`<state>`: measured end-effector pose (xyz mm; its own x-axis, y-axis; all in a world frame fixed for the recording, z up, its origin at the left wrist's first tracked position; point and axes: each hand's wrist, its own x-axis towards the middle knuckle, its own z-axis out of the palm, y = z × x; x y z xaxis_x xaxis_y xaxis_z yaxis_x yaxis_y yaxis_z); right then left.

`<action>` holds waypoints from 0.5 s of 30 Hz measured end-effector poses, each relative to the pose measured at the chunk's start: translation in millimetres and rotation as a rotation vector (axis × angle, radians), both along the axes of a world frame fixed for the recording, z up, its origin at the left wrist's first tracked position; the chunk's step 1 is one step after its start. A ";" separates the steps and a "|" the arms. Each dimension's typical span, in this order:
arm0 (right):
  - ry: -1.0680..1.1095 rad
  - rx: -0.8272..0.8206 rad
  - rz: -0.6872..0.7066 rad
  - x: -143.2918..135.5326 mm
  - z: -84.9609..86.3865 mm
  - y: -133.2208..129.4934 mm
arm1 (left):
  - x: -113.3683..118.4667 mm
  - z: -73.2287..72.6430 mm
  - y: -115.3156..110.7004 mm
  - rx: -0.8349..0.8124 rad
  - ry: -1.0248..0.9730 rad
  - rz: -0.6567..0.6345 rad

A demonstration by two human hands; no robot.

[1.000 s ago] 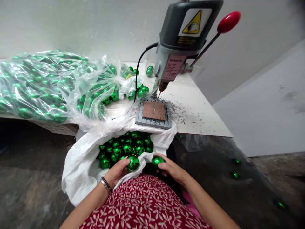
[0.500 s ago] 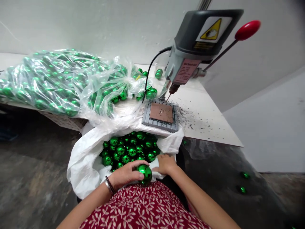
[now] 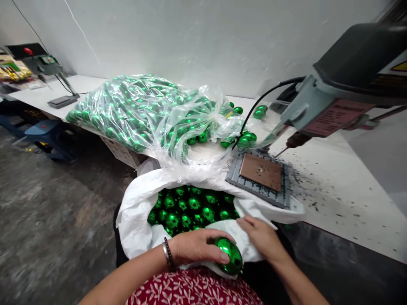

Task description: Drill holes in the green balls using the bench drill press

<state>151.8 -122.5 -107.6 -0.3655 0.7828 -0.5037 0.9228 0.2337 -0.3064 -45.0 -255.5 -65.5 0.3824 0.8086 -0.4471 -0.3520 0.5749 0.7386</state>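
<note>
A shiny green ball point(image 3: 229, 256) sits in the grip of my left hand point(image 3: 200, 248), thumb across its near side, low in front of my body. My right hand point(image 3: 261, 237) pinches the near right rim of a white plastic bag point(image 3: 135, 212). That bag stands with its mouth wide, and several smaller-looking green balls point(image 3: 194, 204) fill it. Beyond the bag, at the table edge, is the drill press base with a brown square plate point(image 3: 261, 171) on top. Its drill bit point(image 3: 281, 152) hangs above the plate's far right side.
A clear bag full of green balls point(image 3: 127, 110) lies along the white table point(image 3: 349, 203). Loose green balls point(image 3: 260, 111) and dark shavings lie near the drill press point(image 3: 337, 93). At the far left are another drill press point(image 3: 47, 63) and a blue stool point(image 3: 47, 129).
The view has swung left, bringing the second drill press and stool into sight. My left hand still holds the green ball; my right hand now pulls the bag's rim.
</note>
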 end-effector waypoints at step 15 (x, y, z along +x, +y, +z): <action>0.118 -0.064 -0.179 75.7 16.6 -2.9 | 3.2 26.9 19.6 0.065 0.010 -0.182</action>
<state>227.4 -125.4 -91.0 -0.2833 0.8082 -0.5163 0.9046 0.0465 -0.4237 -41.8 -236.0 -38.6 0.5208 0.7538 -0.4006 -0.2389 0.5792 0.7794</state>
